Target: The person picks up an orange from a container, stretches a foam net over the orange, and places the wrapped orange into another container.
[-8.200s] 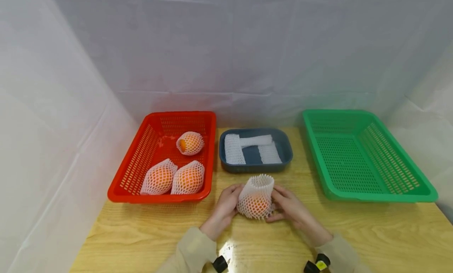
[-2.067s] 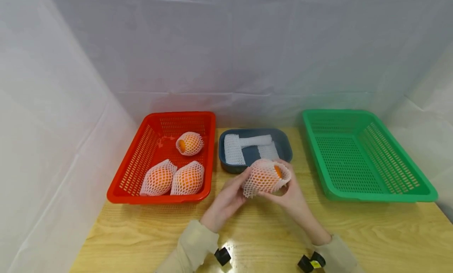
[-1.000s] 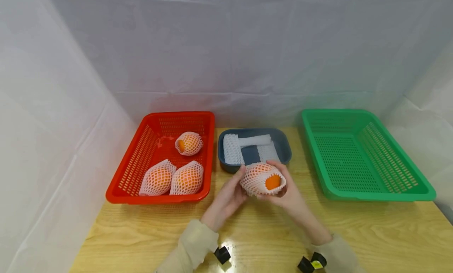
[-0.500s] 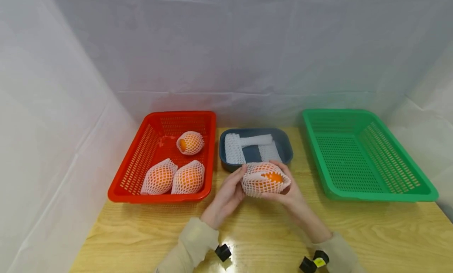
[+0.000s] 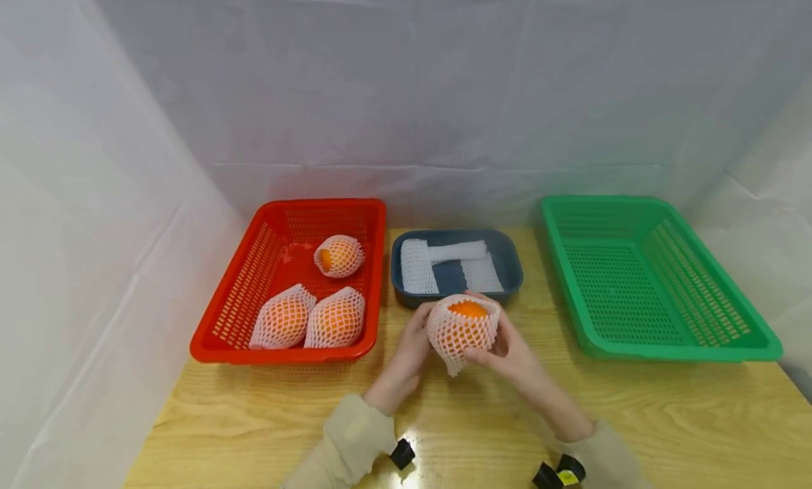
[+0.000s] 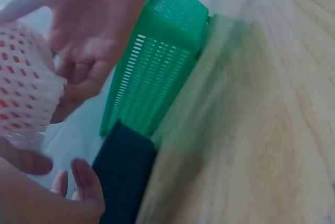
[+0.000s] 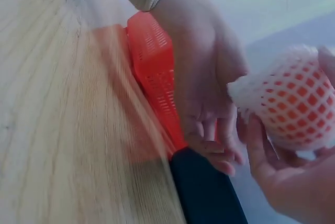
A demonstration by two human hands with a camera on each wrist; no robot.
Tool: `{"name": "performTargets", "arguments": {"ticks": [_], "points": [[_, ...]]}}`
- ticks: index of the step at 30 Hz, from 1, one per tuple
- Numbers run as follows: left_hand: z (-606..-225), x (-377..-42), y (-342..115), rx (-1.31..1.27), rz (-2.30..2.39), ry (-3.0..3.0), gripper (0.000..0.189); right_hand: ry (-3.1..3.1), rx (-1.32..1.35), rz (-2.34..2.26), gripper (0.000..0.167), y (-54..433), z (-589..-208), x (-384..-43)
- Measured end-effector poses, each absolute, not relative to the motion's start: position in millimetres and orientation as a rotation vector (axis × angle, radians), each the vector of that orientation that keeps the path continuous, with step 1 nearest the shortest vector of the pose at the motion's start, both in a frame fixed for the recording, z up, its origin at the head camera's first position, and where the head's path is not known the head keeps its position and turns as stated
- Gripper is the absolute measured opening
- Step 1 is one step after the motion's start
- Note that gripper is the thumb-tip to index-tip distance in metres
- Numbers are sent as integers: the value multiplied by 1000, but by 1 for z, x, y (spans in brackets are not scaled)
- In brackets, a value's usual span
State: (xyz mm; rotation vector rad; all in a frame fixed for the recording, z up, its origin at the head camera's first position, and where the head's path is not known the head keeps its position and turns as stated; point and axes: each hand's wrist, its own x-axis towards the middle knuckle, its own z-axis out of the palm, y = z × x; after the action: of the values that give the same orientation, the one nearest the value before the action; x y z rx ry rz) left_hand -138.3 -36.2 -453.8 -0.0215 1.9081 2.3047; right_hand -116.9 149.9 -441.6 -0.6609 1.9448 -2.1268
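An orange (image 5: 462,330) in a white foam net sleeve is raised above the table in front of the dark blue tray (image 5: 406,297). Bare orange skin shows through the sleeve's opening at the top, and a tail of netting hangs below. My right hand (image 5: 517,358) grips the wrapped orange, thumb across its near side. Close by its left side is my left hand (image 5: 406,358); the right wrist view shows that left hand (image 7: 204,77) with loosely bent fingers beside the netting's end. Whether it touches the net is hard to tell.
Three net-wrapped oranges lie in the red basket (image 5: 285,356) at left. Several white foam net sleeves (image 5: 419,267) lie in the blue tray. At right stands a green basket (image 5: 681,353). White sheeting (image 5: 412,87) rises behind the wooden table (image 5: 254,418).
The wrapped orange has been lifted off the table and turned several ways. In the last half second its sleeve opening swung upward and it shifted slightly left. Baskets and tray stay put.
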Motion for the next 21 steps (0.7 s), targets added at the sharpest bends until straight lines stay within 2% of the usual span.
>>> {"name": "performTargets", "arguments": {"ticks": [4,9,11,15,18,21], "points": [[-445,-140,-37,22,2305,2013,40,2118,-515,-2064,72,151,-443,-118],[-435,-136,-35,291,2165,2101,52,2240,-407,-1969,70,151,-446,-118],[-433,-132,-33,352,2108,2077,61,2262,-409,-1951,74,150,-446,-118],[-435,-129,-32,294,2107,1988,75,2286,-499,-1918,94,150,-447,-120],[-437,-130,-32,263,2139,1946,71,2373,-556,-1847,107,150,-448,-120],[-439,-131,-32,263,2147,1937,67,2495,-570,-1758,108,150,-447,-120]]}}
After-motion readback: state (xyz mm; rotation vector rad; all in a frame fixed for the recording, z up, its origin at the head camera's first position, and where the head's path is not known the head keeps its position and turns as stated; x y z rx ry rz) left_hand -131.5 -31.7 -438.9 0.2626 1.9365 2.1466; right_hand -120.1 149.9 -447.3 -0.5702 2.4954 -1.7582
